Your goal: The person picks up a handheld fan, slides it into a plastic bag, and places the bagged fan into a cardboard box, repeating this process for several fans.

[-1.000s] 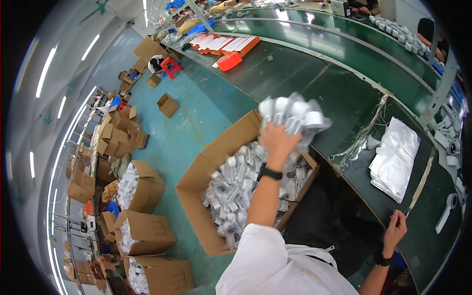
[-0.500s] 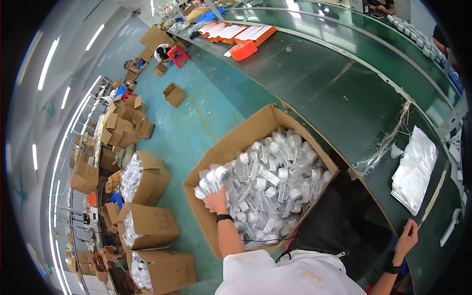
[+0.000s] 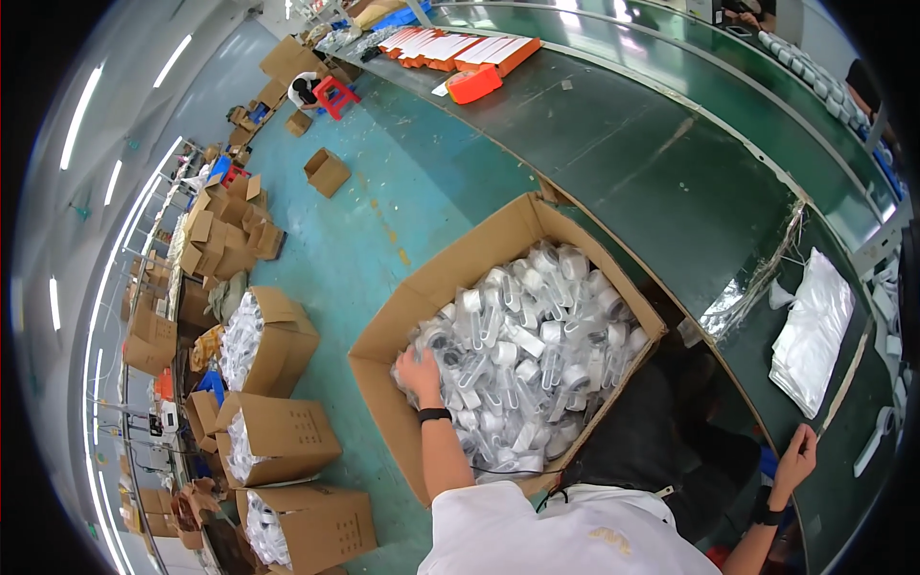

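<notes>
A large open carton stands before me, filled with white pieces in clear plastic bags; several show rounded ends and slim looped parts. My left hand is inside its left side, with fingers apart on the bagged pieces at the pile's edge. Its fingertips are partly lost among the plastic. My right hand hovers at the edge of the green workbench, fingers loosely stretched and nothing visible in them. Nearest to it lies a folded stack of white plastic bags.
Cartons of bagged white pieces line the floor at left. On the bench lie an orange tape roll, orange boxes with white tops and a white long-handled piece. A red stool and crouching person are farther back.
My left hand has moved slightly down and into the carton. The bunch of bagged white pieces raised at its fingers has dropped into the pile. My right hand has barely moved.
</notes>
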Demonstrator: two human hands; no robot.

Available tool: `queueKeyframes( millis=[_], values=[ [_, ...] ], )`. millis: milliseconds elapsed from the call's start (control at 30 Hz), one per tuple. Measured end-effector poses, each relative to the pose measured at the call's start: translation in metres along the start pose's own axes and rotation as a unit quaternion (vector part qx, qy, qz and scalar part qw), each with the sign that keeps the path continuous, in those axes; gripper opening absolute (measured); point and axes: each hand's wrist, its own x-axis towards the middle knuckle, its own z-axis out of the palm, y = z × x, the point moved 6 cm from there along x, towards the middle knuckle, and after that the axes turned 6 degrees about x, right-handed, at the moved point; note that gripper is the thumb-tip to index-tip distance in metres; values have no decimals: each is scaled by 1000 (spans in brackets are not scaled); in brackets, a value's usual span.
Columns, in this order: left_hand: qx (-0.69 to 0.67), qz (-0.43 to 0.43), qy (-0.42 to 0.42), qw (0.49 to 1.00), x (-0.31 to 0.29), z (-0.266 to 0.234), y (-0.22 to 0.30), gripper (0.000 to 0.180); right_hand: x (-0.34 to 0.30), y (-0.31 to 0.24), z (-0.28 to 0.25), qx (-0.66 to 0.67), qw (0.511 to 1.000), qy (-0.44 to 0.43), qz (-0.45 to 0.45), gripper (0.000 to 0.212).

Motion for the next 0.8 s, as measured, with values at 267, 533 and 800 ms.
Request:
queueKeyframes(
  millis=[267, 533, 800],
  values=[
    [-433, 314, -81, 841, -120, -104, 282, 20, -7, -6, -3, 31, 1000, -4, 4, 21],
    [-546, 514, -270, 604, -350, -167, 445, 13, -13, -28, -40, 229, 965, -59, 117, 16],
    [-511, 422, -432, 611, -411, -81, 441, 13, 0, -29, -121, 162, 983, 60, 53, 17]
  ],
)
